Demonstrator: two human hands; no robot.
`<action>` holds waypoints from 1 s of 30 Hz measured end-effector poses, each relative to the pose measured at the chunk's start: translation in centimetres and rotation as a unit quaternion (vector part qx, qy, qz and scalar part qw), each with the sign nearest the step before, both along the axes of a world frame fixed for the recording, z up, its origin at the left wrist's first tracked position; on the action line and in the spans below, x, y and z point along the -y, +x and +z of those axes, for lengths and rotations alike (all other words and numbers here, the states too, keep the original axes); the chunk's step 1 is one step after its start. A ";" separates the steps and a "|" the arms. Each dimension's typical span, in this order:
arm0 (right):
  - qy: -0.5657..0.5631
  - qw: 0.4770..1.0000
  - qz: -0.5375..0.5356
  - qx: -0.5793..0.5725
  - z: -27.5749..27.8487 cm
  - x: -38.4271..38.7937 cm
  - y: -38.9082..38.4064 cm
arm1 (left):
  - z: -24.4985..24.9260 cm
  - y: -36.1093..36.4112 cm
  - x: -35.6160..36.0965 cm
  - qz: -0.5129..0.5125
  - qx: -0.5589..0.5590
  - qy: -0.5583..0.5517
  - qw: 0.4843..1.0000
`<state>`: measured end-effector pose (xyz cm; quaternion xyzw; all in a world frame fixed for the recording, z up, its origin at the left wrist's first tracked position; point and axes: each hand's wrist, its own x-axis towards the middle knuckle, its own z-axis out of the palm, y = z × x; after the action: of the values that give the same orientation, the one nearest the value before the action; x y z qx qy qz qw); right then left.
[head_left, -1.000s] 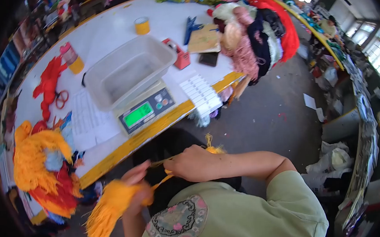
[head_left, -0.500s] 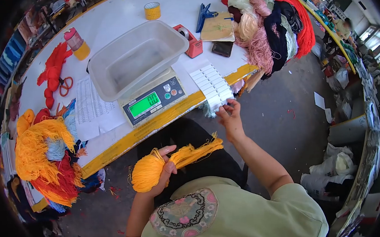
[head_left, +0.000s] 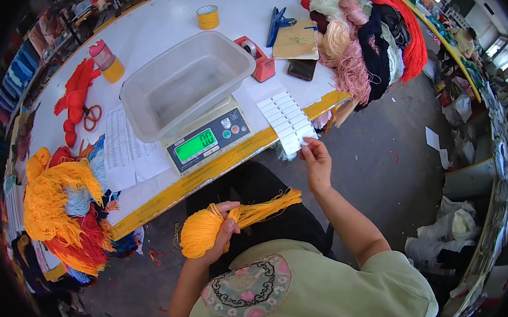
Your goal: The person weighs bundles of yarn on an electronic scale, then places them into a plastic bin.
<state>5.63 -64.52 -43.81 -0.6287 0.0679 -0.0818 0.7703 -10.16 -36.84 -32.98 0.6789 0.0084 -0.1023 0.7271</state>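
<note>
A hank of orange-yellow yarn (head_left: pixel 201 234) is gripped in my left hand (head_left: pixel 223 238), in front of the table edge. Its round end bulges to the left and its loose tail points right. My right hand (head_left: pixel 318 163) has thumb and fingers closed on the near corner of a white label sheet (head_left: pixel 287 121), which overhangs the yellow table edge. Left of the sheet, a digital scale (head_left: pixel 237 127) reads 0.0. On the scale rests a grey plastic basin (head_left: pixel 187 86) with nothing in it.
Piled yarn hanks lie at the left (head_left: pixel 62 201) and right (head_left: pixel 353 57) of the table (head_left: pixel 156 18). Red-handled scissors (head_left: pixel 92 118), a printed list (head_left: pixel 124 145), a red tape dispenser (head_left: pixel 263 66), a notebook (head_left: pixel 296 39) and a dark phone (head_left: pixel 302 70) surround the scale.
My right hand has closed its fingers on the corner of the label sheet, where they were looser before. My left hand keeps its grip on the yarn. The whole view has shifted slightly.
</note>
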 end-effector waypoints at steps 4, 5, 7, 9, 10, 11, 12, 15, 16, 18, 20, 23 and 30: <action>0.049 0.999 0.015 -0.001 0.0 -0.3 0.4 | 0.2 0.0 0.3 -0.006 0.013 0.008 1.000; 0.048 0.999 0.018 -0.001 -0.4 -0.2 0.6 | 0.5 0.0 0.5 -0.003 0.023 0.009 1.000; 0.012 1.000 0.004 0.003 0.1 0.1 0.4 | 0.6 -0.2 0.4 0.001 0.021 0.008 1.000; -0.001 1.000 0.002 0.010 0.1 -0.4 0.7 | 0.4 -0.8 -0.2 0.006 -0.003 0.007 1.000; 0.000 1.000 -0.001 0.014 0.1 -0.3 0.6 | 0.4 -0.9 -0.2 0.008 -0.004 0.001 1.000; 0.000 1.000 -0.005 0.018 0.0 -0.3 0.6 | 0.5 -0.9 -0.2 0.009 -0.003 -0.005 1.000; 0.002 1.000 -0.010 0.025 0.1 -0.4 0.5 | 0.6 -0.8 -0.1 0.009 -0.003 -0.011 1.000; -0.021 0.999 -0.030 0.023 0.6 -0.9 -1.0 | 0.8 -0.7 -0.4 0.000 -0.007 -0.017 1.000; 0.047 0.999 -0.014 -0.022 -0.2 -0.6 -1.8 | 0.8 -0.5 -0.5 -0.004 0.036 -0.008 0.999; 0.131 0.982 0.012 -0.134 4.5 -2.9 -4.4 | 0.4 0.0 -0.5 0.006 0.111 0.016 0.994; 0.102 0.980 0.135 -0.103 8.2 -4.7 -6.9 | 1.3 0.2 -1.0 -0.006 0.095 0.055 0.994; -0.058 0.942 0.328 0.048 13.2 -6.7 -7.6 | 2.5 0.1 -1.3 -0.026 0.077 0.072 0.994; -0.312 0.806 0.431 0.259 15.8 -11.2 -6.5 | 1.5 -0.8 -0.9 0.014 0.111 0.045 0.993</action>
<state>-0.84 -53.34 -28.03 -0.7552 -0.4416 0.0820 0.4775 -11.00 -35.97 -31.45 0.7178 -0.0586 -0.0156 0.6936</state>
